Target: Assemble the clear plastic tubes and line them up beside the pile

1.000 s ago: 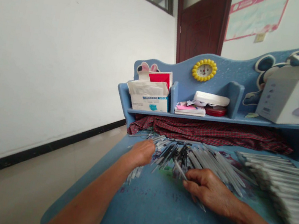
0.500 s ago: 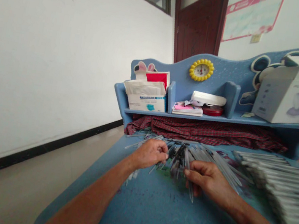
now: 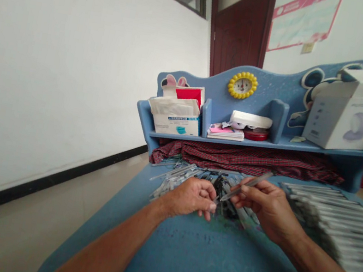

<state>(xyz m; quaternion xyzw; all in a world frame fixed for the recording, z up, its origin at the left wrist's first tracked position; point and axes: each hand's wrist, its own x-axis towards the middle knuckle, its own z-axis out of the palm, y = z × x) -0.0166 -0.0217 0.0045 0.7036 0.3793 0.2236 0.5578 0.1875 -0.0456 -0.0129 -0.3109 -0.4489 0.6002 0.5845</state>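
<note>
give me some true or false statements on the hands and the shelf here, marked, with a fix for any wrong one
1. The right hand holds a slim clear tube. True.
2. The left hand is far from the slim clear tube. False: the left hand is close to its lower end.
3. A checked cloth lies beneath the shelf. True.
4. The round dial has a blue rim. False: the round dial's rim is yellow.
5. The large white box stands toward the picture's right end of the shelf. True.
6. The row of grey rods lies left of both hands. False: the row of grey rods lies to their right.
</note>
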